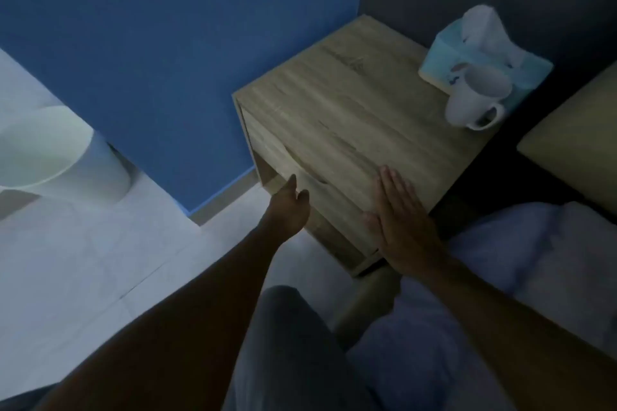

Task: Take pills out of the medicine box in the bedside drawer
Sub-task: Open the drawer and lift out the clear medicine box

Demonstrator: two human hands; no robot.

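Wood-grain laminate bedside cabinet (350, 130), drawer front (300, 183) shut, medicine box hidden inside. Our left hand (288, 210) reaches its curved cut-out, fingers loosely curled, holding nothing. Our right hand (400, 220) lies flat, fingers spread, on the top's near edge. Drawer likely rigid, light, slides; we hook the cut-out. Dim light.

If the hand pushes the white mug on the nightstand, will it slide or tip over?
The mug looks ceramic, so probably rigid, fairly heavy and breakable. It stands upright on the smooth wooden nightstand, so a low push would likely slide it; a push near the rim might tip it.
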